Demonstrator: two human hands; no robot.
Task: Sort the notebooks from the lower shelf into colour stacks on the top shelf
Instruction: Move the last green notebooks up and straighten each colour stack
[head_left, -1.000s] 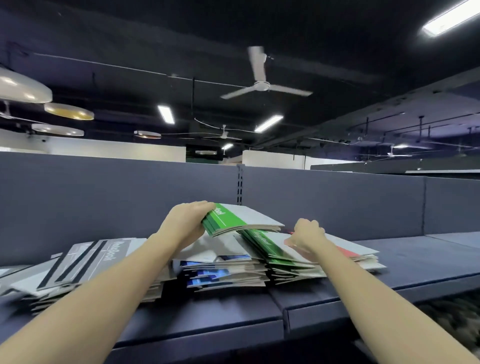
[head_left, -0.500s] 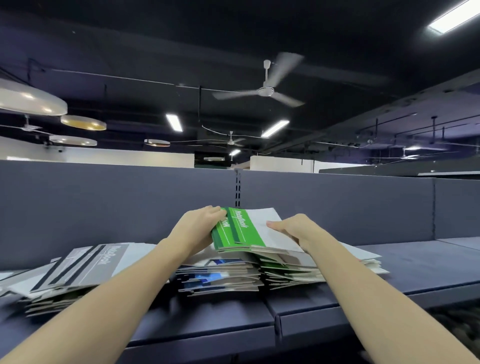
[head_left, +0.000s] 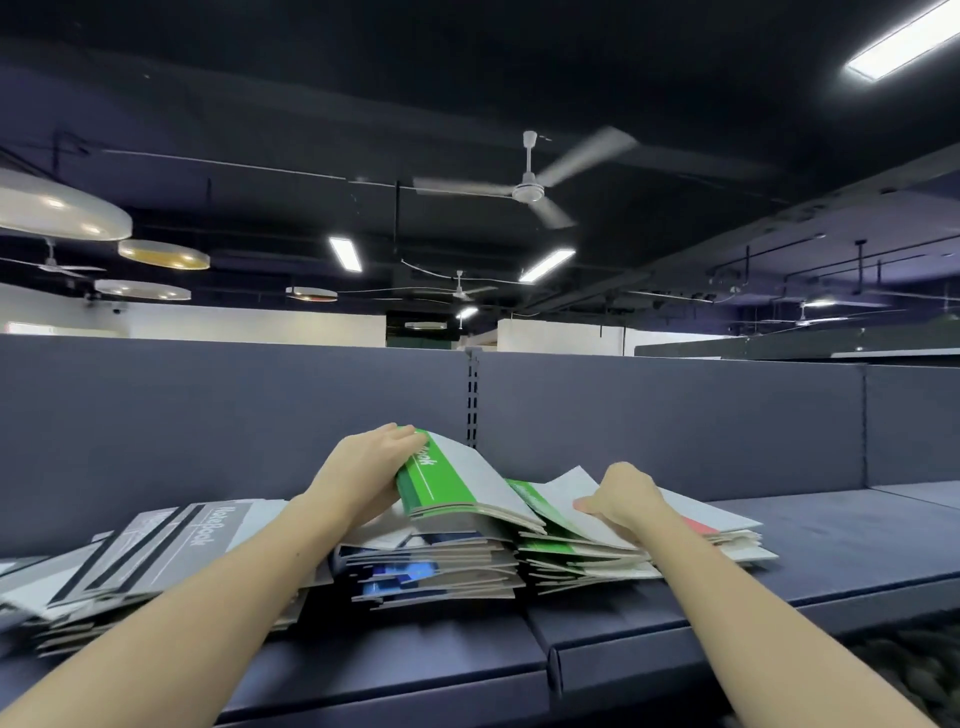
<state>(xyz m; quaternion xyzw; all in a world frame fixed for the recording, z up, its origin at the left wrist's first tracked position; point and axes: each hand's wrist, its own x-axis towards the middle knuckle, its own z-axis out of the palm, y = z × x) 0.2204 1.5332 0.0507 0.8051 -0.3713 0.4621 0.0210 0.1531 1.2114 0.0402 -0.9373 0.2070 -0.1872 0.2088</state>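
On the dark top shelf (head_left: 831, 540) lie three notebook piles. My left hand (head_left: 363, 467) grips a small bundle of green notebooks (head_left: 447, 483) by its spine and holds it tilted above the blue stack (head_left: 431, 571) in the middle. My right hand (head_left: 623, 499) pinches and lifts the white cover of the top notebook on the green stack (head_left: 571, 551) to the right. A red-edged notebook (head_left: 696, 525) pokes out of that pile behind my right wrist. A grey and black stack (head_left: 156, 551) lies at the left.
A dark back panel (head_left: 675, 415) with a slotted upright (head_left: 471, 400) rises behind the piles. The shelf runs on to the right past the green stack. Its front edge (head_left: 597, 670) is close to me. A ceiling fan (head_left: 530, 187) spins overhead.
My left hand has tilted the green bundle up and shifted it left over the blue stack. My right hand moved right and down onto the green stack and lifted its top cover.
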